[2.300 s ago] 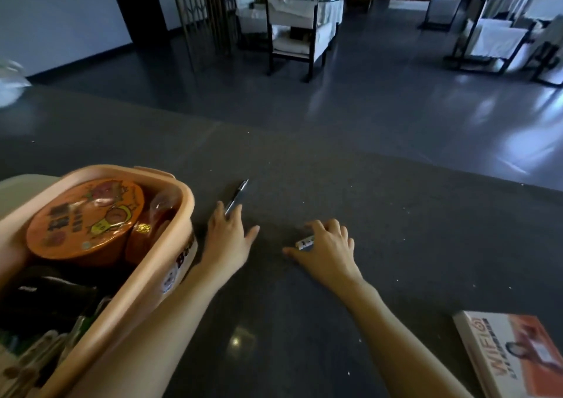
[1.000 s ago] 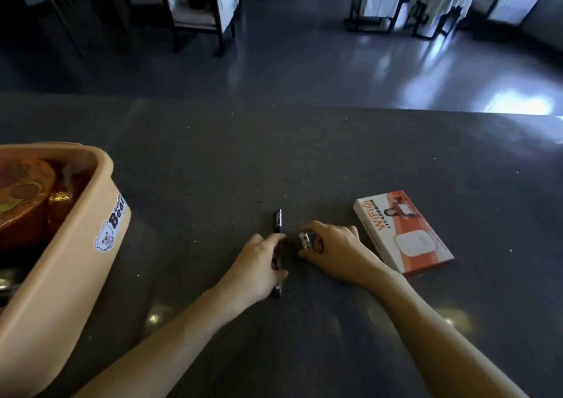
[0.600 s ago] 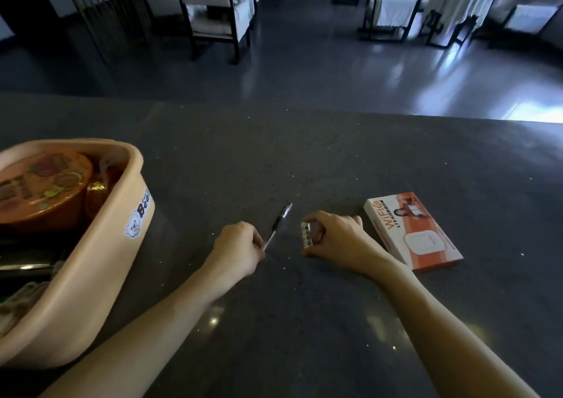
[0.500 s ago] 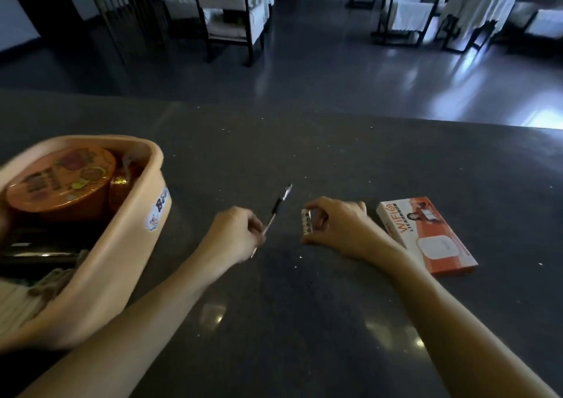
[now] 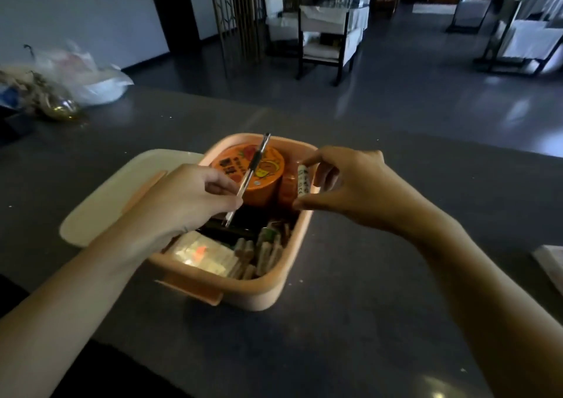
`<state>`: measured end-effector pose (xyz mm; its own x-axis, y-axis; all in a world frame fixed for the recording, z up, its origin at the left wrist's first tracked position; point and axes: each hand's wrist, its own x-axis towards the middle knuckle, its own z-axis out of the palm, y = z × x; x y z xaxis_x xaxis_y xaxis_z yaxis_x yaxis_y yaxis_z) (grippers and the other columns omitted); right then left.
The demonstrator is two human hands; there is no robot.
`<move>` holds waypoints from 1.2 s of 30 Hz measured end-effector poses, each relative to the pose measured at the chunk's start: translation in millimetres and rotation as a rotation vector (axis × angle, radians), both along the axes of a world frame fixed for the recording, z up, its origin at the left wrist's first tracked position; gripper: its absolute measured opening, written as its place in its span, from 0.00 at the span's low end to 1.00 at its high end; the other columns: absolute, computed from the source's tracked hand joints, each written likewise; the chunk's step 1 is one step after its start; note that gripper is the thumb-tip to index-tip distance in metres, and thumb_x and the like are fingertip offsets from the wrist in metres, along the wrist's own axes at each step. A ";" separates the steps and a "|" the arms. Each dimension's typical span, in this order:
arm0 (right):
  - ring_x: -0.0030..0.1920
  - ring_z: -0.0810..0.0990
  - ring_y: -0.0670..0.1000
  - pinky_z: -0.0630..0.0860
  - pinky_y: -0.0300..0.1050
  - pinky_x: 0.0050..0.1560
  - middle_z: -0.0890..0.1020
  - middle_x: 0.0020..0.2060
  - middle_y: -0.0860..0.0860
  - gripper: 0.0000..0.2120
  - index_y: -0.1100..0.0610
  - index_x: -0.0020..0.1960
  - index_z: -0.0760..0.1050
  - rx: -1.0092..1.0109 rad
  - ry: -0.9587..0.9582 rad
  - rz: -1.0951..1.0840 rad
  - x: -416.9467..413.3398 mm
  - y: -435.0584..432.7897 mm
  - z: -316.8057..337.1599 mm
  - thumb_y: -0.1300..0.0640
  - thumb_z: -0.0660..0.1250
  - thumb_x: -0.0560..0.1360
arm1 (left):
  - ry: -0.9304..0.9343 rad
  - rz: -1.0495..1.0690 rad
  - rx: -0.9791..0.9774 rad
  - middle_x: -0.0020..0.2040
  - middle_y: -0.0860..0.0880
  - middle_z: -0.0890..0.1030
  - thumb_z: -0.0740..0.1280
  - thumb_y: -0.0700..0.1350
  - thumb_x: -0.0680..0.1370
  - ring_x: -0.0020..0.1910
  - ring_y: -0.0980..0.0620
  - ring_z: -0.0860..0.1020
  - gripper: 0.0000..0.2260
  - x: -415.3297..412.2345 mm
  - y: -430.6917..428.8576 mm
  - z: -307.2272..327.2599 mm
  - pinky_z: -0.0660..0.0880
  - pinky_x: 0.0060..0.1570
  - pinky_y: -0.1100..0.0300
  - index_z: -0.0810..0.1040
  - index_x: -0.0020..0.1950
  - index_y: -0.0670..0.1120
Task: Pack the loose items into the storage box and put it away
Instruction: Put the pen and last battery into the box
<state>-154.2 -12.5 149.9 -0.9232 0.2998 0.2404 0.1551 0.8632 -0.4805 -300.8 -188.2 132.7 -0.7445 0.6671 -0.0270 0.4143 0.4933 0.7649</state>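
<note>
A peach storage box [image 5: 268, 294] stands open on the dark counter, holding an orange round tin [image 5: 268, 166], wooden pegs, a clear packet and dark items. My left hand [image 5: 182, 202] pinches a silver pen [image 5: 249, 178] above the box, tip pointing down into it. Over the box's right rim, my right hand [image 5: 350, 184] pinches a small white cylinder with printed marks [image 5: 303, 181] between thumb and forefinger.
The box's cream lid [image 5: 115, 202] lies flat just left of the box. Plastic bags and clutter [image 5: 61, 78] sit at the counter's far left. A white-edged booklet [image 5: 551, 263] shows at the right border. Chairs and tables stand on the floor beyond the counter.
Both hands lifted their items off the counter and carried them left, over the open box. The view swung left, so the WiFi box has left the frame.
</note>
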 end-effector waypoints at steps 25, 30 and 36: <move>0.55 0.59 0.42 0.54 0.42 0.52 0.67 0.59 0.43 0.25 0.41 0.60 0.68 0.085 -0.192 -0.231 -10.6 -32.7 -61.6 0.35 0.64 0.66 | 0.500 -0.309 -0.094 0.60 0.55 0.74 0.65 0.53 0.75 0.57 0.56 0.72 0.17 -20.7 -19.6 -48.8 0.66 0.52 0.64 0.72 0.63 0.52; 0.61 0.67 0.48 0.56 0.47 0.61 0.69 0.61 0.46 0.27 0.46 0.64 0.68 0.079 -0.197 -0.381 46.9 -10.6 -47.5 0.38 0.65 0.68 | 0.513 -0.426 0.062 0.60 0.52 0.73 0.66 0.50 0.75 0.59 0.53 0.71 0.20 38.9 32.2 -37.0 0.66 0.57 0.61 0.69 0.66 0.51; 0.62 0.71 0.51 0.63 0.51 0.64 0.73 0.62 0.48 0.28 0.48 0.67 0.66 0.079 -0.257 -0.550 159.6 50.2 -44.6 0.39 0.64 0.71 | 0.555 -0.654 0.093 0.64 0.46 0.71 0.63 0.51 0.77 0.63 0.48 0.69 0.24 148.0 120.1 -49.7 0.67 0.59 0.56 0.63 0.71 0.46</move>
<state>5.4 37.7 105.3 -0.6698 0.7391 0.0716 0.6903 0.6553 -0.3066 -152.7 -68.1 82.9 -0.0989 0.9479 0.3029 0.9192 -0.0296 0.3926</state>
